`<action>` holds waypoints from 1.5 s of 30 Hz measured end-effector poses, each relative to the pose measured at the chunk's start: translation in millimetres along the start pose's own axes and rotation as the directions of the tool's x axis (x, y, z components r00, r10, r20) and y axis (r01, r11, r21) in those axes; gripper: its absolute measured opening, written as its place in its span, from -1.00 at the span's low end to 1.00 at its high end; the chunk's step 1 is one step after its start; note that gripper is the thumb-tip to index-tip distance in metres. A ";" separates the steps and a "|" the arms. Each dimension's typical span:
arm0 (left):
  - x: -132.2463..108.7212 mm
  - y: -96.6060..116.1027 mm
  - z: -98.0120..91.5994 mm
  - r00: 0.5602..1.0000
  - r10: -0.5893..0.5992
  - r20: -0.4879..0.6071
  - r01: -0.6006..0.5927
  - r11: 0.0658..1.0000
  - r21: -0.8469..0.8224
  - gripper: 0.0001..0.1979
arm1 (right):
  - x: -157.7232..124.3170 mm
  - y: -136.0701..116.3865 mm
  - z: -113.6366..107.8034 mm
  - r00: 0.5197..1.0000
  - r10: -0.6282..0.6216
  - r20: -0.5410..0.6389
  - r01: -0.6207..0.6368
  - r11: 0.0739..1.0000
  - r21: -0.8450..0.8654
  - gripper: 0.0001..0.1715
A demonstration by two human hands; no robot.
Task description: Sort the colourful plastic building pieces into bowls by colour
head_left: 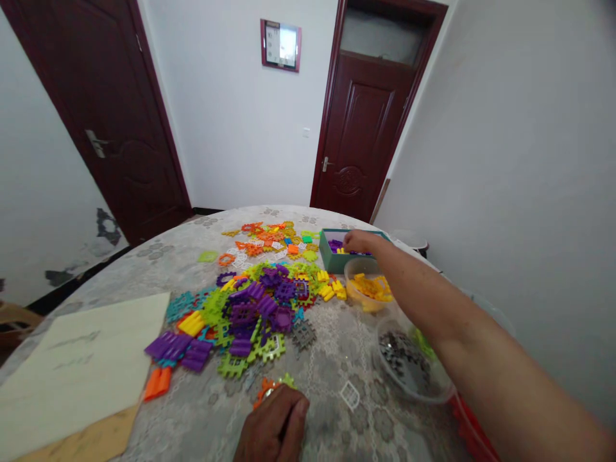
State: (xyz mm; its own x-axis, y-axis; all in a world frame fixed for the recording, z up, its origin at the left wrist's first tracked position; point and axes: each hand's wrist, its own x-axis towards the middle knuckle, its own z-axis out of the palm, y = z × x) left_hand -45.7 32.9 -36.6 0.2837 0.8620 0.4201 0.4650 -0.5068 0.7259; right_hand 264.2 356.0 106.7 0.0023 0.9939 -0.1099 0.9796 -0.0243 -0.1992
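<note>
While reaching far across the pale grey, flower-patterned table (332, 353) with the right hand (355, 241), fingers curled down over the open green box with pale inner walls (332, 262); impossible to tell whether pinching a piece or merely touching the contents. Inside that box, ribbed purple plastic pieces (334, 245) with a little ribbed yellow plastic (341, 251), likely kept from straying by the straight sides.

At the near side, the left hand (276, 423) loosely curled, just beside a small cluster of orange and lime-green toothed plastic pieces (267, 389); again, impossible to tell whether grasping anything. Perhaps held low there to steady the long reach.

Partly behind the right forearm, a round clear plastic tub (347, 285) of bright yellow plastic pieces (370, 285), then, closer, a wider see-through plastic tub (436, 394) of dark grey plastic pieces (402, 353). Both set beside the heap, presumably for short travel.

Mid-table, a tangled heap of purple, lime-green and teal interlocking plastic pieces (255, 308), probably holding together by the toothed edges. Off left, a cream rectangular sheet with faint marks (96, 366), apparently placed so as not to crowd the heap.
</note>
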 end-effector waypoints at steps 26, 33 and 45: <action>6.6 19.9 0.2 0.995 0.016 -0.098 -0.017 1.000 -0.007 -0.73 | -134.4 -102.3 66.8 0.939 -0.343 -0.029 0.342 0.939 -0.038 -0.50; 5.2 21.5 -6.1 0.947 0.138 -0.289 -0.118 0.989 0.087 -0.83 | -106.6 -151.1 103.3 0.951 -0.278 -0.134 0.278 0.960 -0.015 -0.23; 11.1 -19.8 -21.9 0.888 -0.187 -0.421 0.401 0.764 0.505 -0.43 | -141.6 -142.3 146.7 0.928 -0.344 -0.143 0.338 0.939 -0.062 -0.31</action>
State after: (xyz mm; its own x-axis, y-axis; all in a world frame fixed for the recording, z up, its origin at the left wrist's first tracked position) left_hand -70.1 52.8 -34.4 -0.1881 0.8645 0.4661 0.8929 -0.0472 0.4478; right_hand 95.0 202.9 7.7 -0.3057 0.9462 0.1060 0.9332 0.3198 -0.1639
